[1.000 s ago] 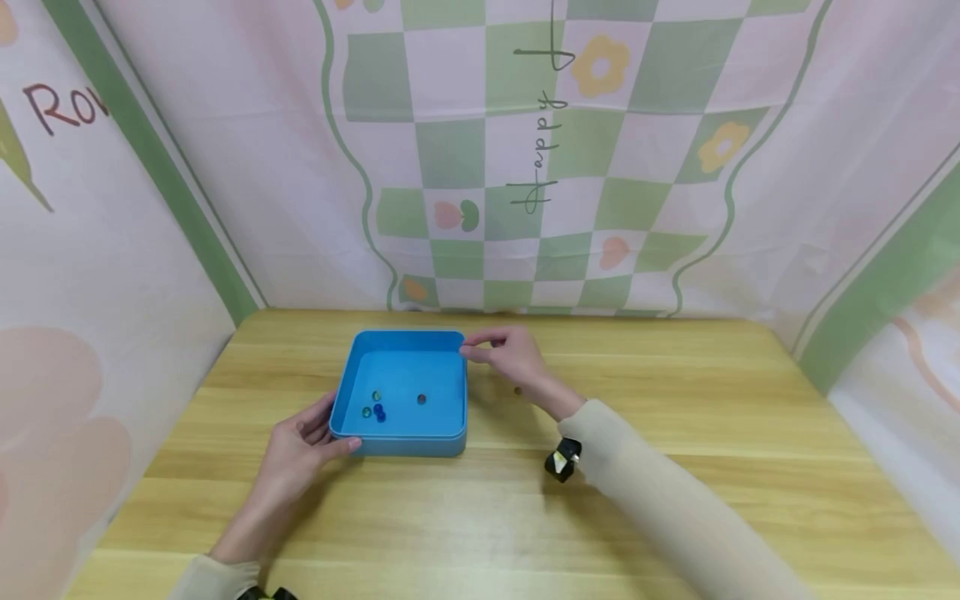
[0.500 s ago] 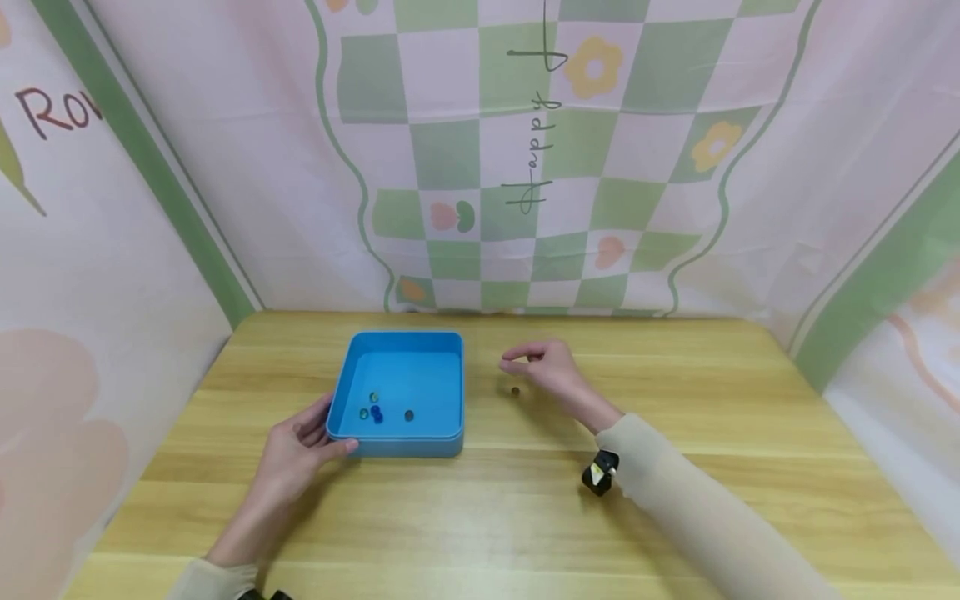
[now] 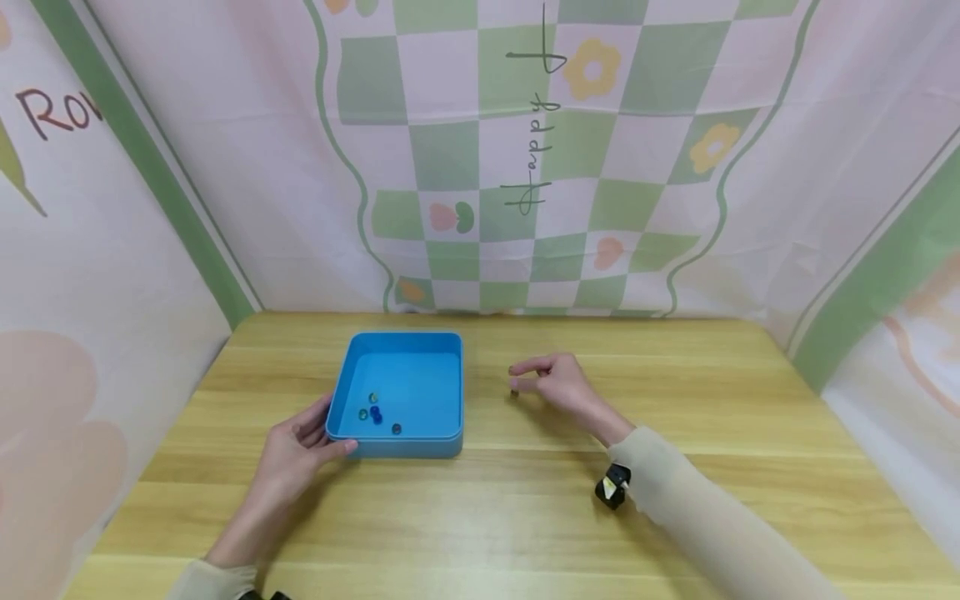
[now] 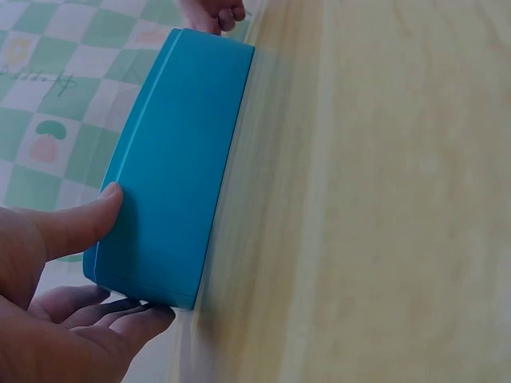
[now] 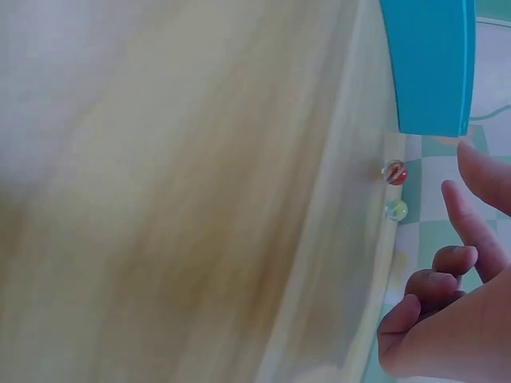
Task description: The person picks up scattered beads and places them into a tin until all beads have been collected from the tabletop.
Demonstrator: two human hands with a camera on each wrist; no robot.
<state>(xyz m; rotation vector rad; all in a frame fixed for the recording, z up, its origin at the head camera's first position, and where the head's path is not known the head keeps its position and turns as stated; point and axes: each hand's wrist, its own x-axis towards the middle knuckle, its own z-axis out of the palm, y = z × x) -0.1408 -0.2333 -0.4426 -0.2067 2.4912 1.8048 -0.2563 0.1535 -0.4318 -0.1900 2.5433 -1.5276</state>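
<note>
A square blue plastic box [image 3: 412, 447] stands on the wooden table. My left hand [image 3: 292, 450] holds its near left corner, thumb on the front wall and fingers round the side; the left wrist view shows this grip closely. Inside lie two dark blue marbles [image 3: 377, 415], two greenish ones and a brownish marble [image 3: 397, 428] near the front wall. To the box's right, my right hand [image 3: 566, 385] hovers with thumb and forefinger apart, the other fingers curled. Close by its fingertips are a red-swirled marble [image 5: 395, 172] and a clear yellow-green marble [image 5: 397, 210] on the table.
The wooden table [image 3: 465, 525] extends widely in front of the box and to the right. Behind it hangs a checked green and white cloth [image 3: 510, 258], with printed cloth at both sides.
My right hand has moved from the box's right rim rightward and nearer, down to the loose marbles. The brownish marble has rolled toward the box's front left. My left hand keeps its grip.
</note>
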